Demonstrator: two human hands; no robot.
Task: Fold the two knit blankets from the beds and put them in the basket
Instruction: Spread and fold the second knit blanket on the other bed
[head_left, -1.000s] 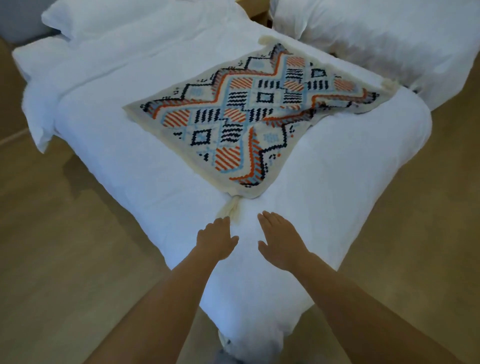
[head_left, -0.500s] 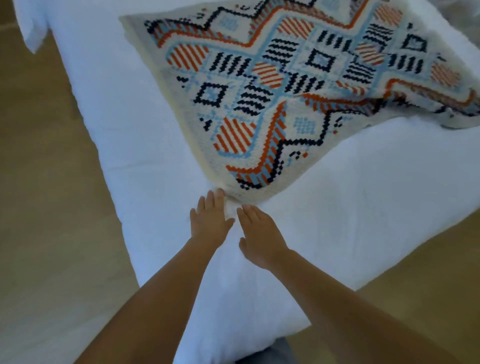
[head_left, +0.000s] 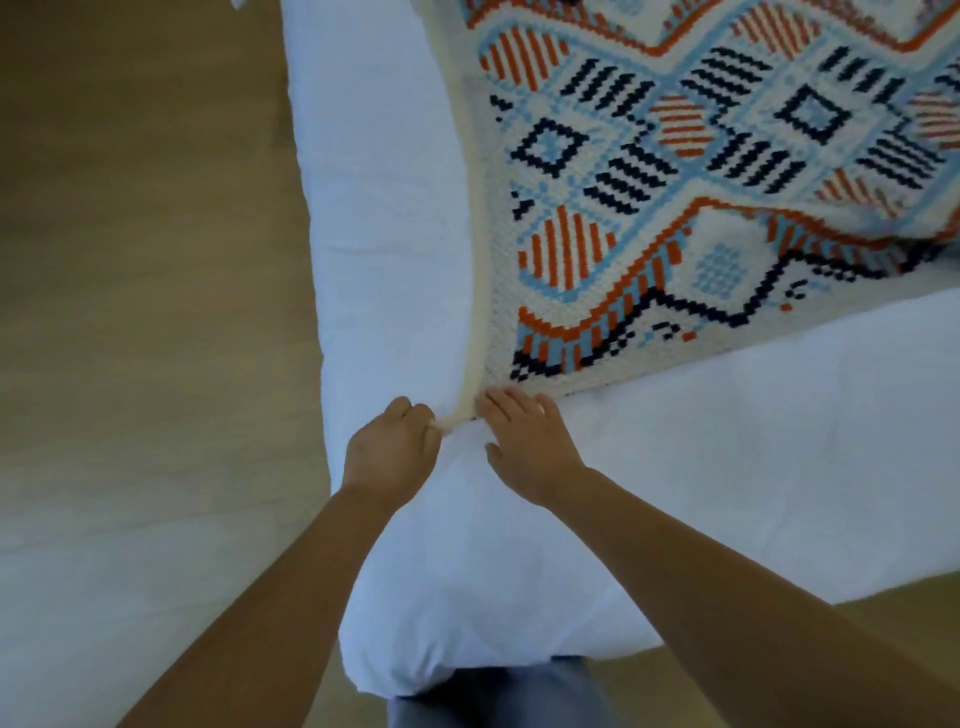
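Observation:
A knit blanket (head_left: 675, 171) with a cream border and an orange, light blue and navy pattern lies spread on the white bed (head_left: 395, 218), one corner pointing at me. My left hand (head_left: 392, 454) pinches the cream tip of that corner, fingers curled round it. My right hand (head_left: 524, 439) rests beside it with straight fingers lying on the blanket's near edge. No second blanket or basket is in view.
The bed's corner juts toward me, with wooden floor (head_left: 145, 260) to the left and at the lower right. My legs (head_left: 498, 696) stand against the bed corner at the bottom of the view.
I have leaned in over the bed. Both hands slid forward to the blanket's near corner; the left hand closed on the corner tip and the right hand came onto the edge.

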